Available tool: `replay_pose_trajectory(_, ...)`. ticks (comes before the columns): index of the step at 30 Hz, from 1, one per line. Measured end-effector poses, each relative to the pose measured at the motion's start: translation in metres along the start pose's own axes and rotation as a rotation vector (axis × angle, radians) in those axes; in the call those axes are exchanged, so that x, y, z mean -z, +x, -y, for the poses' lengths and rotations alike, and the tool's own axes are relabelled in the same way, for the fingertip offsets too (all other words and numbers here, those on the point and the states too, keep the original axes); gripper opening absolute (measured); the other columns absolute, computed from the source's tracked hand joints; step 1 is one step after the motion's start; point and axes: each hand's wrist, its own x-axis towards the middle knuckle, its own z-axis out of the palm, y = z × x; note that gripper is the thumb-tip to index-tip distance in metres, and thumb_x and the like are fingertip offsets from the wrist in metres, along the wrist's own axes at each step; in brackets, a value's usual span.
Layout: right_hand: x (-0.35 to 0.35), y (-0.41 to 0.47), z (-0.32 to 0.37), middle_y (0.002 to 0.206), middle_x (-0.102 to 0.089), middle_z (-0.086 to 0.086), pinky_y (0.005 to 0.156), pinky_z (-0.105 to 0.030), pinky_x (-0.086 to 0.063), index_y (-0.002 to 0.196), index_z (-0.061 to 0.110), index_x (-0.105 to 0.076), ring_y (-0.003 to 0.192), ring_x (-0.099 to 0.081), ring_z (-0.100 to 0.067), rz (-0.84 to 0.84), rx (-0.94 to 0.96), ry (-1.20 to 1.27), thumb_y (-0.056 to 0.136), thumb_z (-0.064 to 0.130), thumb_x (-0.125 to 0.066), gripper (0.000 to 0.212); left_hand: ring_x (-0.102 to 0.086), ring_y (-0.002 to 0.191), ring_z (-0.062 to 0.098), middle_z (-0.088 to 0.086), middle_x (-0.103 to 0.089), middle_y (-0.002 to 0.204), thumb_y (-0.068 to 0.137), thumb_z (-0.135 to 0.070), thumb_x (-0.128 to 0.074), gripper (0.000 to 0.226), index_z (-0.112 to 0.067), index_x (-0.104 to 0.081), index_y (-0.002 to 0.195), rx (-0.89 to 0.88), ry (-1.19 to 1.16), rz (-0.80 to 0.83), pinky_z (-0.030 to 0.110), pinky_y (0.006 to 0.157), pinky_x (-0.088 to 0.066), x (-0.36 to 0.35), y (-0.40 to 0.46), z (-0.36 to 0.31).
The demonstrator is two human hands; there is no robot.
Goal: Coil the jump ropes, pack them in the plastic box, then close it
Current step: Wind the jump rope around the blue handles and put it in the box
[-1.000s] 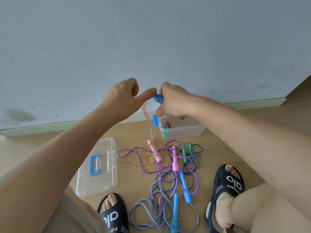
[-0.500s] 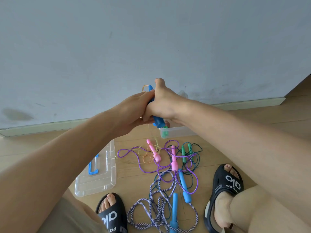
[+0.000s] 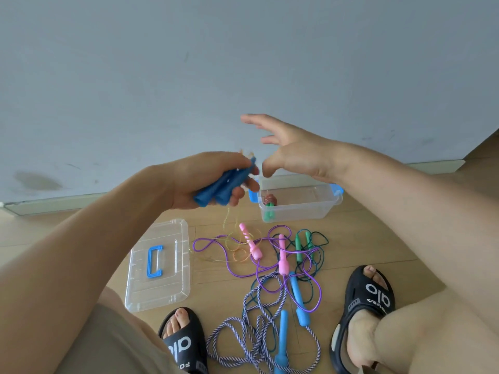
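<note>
Left hand: grip closed round two dark-blue jump-rope handles, clear cord trailing below. Right hand: open, empty. Plastic box beyond grip: one coiled rope packed. Purple, green, striped ropes uncoiled on floor; lid off.

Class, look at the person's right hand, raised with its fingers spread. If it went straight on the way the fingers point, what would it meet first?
The right hand points up and away, toward the grey wall. Nothing shows between them, so probably the wall first, though depth is unclear.
</note>
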Motion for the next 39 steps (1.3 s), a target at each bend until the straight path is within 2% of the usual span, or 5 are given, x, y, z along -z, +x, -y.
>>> replay_pose_trajectory(4,-0.012,-0.002,-0.003,0.097,-0.072,0.001,0.073,-0.036,-0.051,0.115,0.023,-0.054,0.089,-0.063,-0.012,0.194,0.001,-0.109,0.066,-0.010,-0.061,0.059,-0.042,0.046,0.013,0.005,-0.052,0.074,0.103,-0.028,-0.042,0.023,-0.011,-0.058,0.096,0.016,0.160,0.182,0.024,0.046,-0.040,-0.004,-0.008,-0.003)
replay_pose_trajectory(7,-0.012,-0.004,-0.006,0.087,-0.073,-0.005,0.078,-0.042,-0.053,0.111,0.015,-0.055,0.072,-0.063,-0.017,0.208,-0.031,-0.143,0.071,0.000,-0.071,0.046,-0.039,0.046,0.017,0.005,-0.045,0.068,0.103,-0.035,-0.042,0.032,-0.010,-0.056,0.088,0.039,0.281,0.231,0.027,0.046,-0.039,-0.001,-0.010,-0.003)
replay_pose_trajectory(15,-0.004,-0.011,0.001,0.058,-0.035,0.002,0.050,-0.027,-0.033,0.091,0.004,-0.065,0.052,-0.029,-0.015,0.230,-0.078,-0.045,0.093,0.026,-0.060,0.023,-0.039,0.049,0.017,0.002,-0.047,0.066,0.097,-0.041,-0.052,0.029,-0.013,-0.057,0.091,0.055,0.416,0.141,0.026,0.049,-0.037,0.014,-0.007,0.005)
replay_pose_trajectory(21,0.001,-0.007,-0.003,0.055,-0.034,0.006,0.043,-0.021,-0.026,0.085,0.007,-0.065,0.045,-0.027,-0.009,0.165,-0.044,-0.055,0.102,0.027,-0.051,0.030,-0.036,0.055,0.011,0.000,-0.050,0.076,0.076,-0.039,-0.067,0.045,-0.012,-0.063,0.111,0.076,0.208,0.253,0.020,0.047,-0.037,0.028,-0.005,0.008)
replay_pose_trajectory(39,-0.009,-0.001,-0.022,0.069,-0.058,-0.001,0.062,-0.030,-0.047,0.106,0.017,-0.068,0.057,-0.054,-0.015,0.056,-0.090,-0.120,0.104,0.033,-0.038,0.034,-0.041,0.054,0.005,-0.001,-0.051,0.077,0.100,-0.024,-0.051,0.032,-0.001,-0.064,0.118,0.011,0.154,0.086,0.015,0.045,-0.038,0.027,-0.013,0.004)
